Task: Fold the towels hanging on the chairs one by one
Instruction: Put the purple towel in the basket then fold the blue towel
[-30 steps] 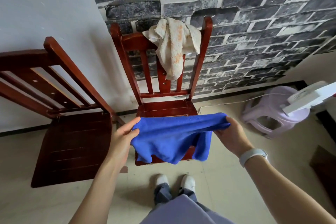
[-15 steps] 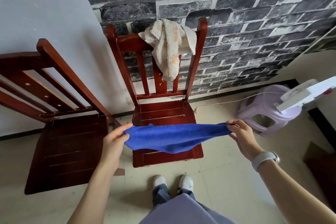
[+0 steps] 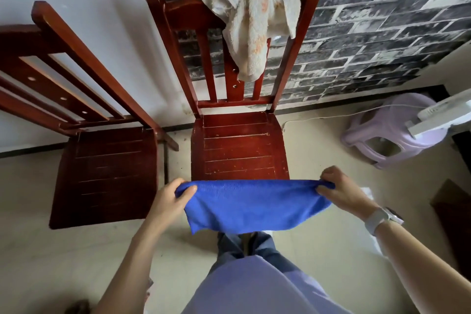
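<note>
Where the blue towel sagged loosely across the front of the seat half a second ago, it now hangs as a flatter panel, top edge pulled taut and level between the two hands. It is held in the air just in front of the middle chair's seat edge, its lower hem falling over the person's trouser legs. Left hand grip: thumb over the top corner, fingers behind, pinching the cloth. Right hand grip: fingers curled over the other top corner, likewise pinching it. Hands sit lower and nearer the body than before; the seat, partly covered earlier, is now fully in view.

The view has closed in and tipped down: both chairs loom larger and the shoes seen earlier are hidden behind the towel. The cream towel with faint orange marks is unchanged, draped over the top rail of the middle chair and hanging down its back slats. The left chair is bare. A lilac stool stands on the floor at right, a white device lying on it with a thin cord trailing along the wall. A pale watch is on the right wrist.

No writing, brand or label can be read anywhere.
</note>
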